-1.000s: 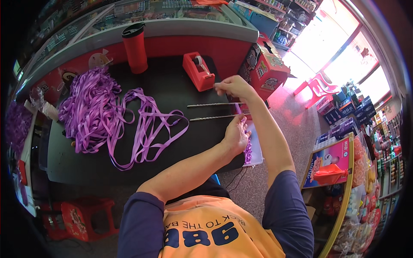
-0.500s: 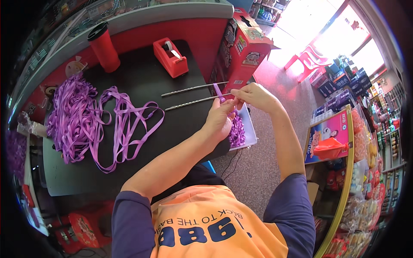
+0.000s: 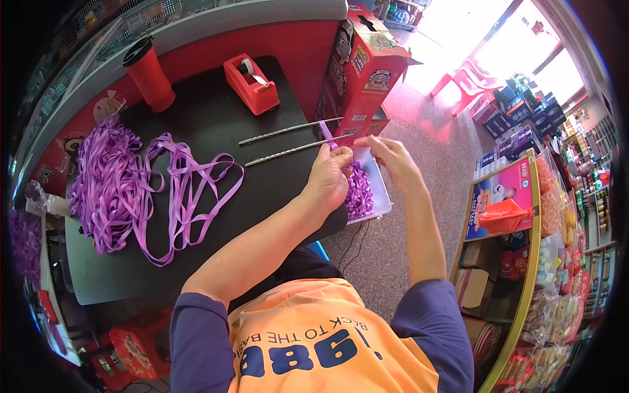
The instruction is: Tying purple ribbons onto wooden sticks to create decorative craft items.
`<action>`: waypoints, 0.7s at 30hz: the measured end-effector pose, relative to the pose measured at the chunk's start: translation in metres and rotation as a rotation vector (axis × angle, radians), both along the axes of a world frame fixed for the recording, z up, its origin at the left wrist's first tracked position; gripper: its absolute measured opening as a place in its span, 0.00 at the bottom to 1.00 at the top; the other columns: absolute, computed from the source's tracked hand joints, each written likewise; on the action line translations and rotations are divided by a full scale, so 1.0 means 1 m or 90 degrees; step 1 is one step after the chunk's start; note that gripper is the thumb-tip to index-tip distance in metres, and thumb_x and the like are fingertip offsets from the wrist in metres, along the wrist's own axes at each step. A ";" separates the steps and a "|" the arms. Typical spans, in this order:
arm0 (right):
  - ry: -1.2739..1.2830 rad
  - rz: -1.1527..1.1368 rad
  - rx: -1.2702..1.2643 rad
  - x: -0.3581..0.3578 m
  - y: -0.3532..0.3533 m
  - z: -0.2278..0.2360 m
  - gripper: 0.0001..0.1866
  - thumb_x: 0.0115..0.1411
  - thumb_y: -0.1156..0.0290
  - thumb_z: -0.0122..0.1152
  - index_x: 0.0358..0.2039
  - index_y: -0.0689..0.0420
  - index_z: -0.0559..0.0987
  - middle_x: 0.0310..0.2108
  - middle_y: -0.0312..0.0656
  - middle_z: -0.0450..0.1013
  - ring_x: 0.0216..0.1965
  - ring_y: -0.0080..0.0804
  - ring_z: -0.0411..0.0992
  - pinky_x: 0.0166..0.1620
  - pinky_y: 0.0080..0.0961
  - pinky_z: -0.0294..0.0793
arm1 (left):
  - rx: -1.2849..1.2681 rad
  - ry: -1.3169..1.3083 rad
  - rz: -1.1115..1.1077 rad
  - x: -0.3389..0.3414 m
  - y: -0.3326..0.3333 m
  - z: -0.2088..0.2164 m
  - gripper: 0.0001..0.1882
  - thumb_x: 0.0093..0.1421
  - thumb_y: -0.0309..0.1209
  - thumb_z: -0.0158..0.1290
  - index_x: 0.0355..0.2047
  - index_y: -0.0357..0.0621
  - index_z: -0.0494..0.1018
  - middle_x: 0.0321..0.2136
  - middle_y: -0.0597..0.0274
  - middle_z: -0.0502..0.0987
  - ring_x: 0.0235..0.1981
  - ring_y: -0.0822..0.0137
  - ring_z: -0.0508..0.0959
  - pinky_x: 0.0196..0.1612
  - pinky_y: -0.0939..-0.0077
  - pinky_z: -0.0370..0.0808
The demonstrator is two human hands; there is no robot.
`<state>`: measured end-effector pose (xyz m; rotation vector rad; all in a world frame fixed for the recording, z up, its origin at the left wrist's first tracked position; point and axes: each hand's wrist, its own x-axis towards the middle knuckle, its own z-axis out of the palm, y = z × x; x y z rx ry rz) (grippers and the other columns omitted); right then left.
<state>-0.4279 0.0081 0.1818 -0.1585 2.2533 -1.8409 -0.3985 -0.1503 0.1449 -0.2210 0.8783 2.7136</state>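
Observation:
Two thin twisted metal rods (image 3: 282, 154) lie side by side, reaching from the dark table toward the right. A band of purple ribbon (image 3: 325, 131) is looped across both near their right ends. My left hand (image 3: 327, 177) is closed, its thumb and fingers pinching the ribbon beside the nearer rod. Just right of the rod tips is my right hand (image 3: 392, 160), its fingers loosely bent and apart, with nothing visible in them. Below both hands, a white tray (image 3: 383, 190) holds a heap of small purple ribbon pieces (image 3: 358, 193), partly hidden by my left hand.
A large tangle of purple ribbon (image 3: 108, 187) lies on the dark table (image 3: 196, 111), with looser loops (image 3: 190, 203) beside it. Behind are a red tumbler (image 3: 151, 78) and a red tape dispenser (image 3: 252, 86). A red carton (image 3: 370, 65) stands past the table's right edge; stocked shelves (image 3: 524, 288) are farther right.
My right hand has come away from the rod tips and ribbon, moving slightly right and down. My left hand keeps its pinch on the ribbon. The view has shifted a little.

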 end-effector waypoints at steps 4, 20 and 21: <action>0.037 -0.020 -0.113 0.014 -0.005 -0.023 0.10 0.57 0.69 0.62 0.35 0.62 0.80 0.29 0.33 0.76 0.33 0.16 0.71 0.39 0.16 0.69 | -0.008 -0.004 -0.008 0.000 0.001 0.000 0.17 0.57 0.23 0.51 0.45 0.54 0.63 0.35 0.75 0.70 0.36 0.76 0.69 0.45 0.70 0.59; 0.011 0.250 0.203 -0.079 -0.041 0.009 0.11 0.58 0.67 0.59 0.32 0.63 0.78 0.28 0.34 0.73 0.30 0.17 0.67 0.34 0.17 0.68 | 0.047 -0.001 -0.039 0.001 0.001 -0.002 0.32 0.52 0.19 0.52 0.56 0.60 0.57 0.51 0.70 0.65 0.47 0.71 0.64 0.49 0.65 0.57; -0.008 0.261 0.254 -0.082 -0.044 0.007 0.11 0.58 0.66 0.59 0.31 0.63 0.78 0.27 0.33 0.72 0.29 0.17 0.67 0.33 0.17 0.67 | 0.049 -0.003 -0.034 0.002 0.001 -0.001 0.32 0.52 0.19 0.52 0.56 0.60 0.57 0.51 0.70 0.65 0.47 0.71 0.64 0.49 0.65 0.57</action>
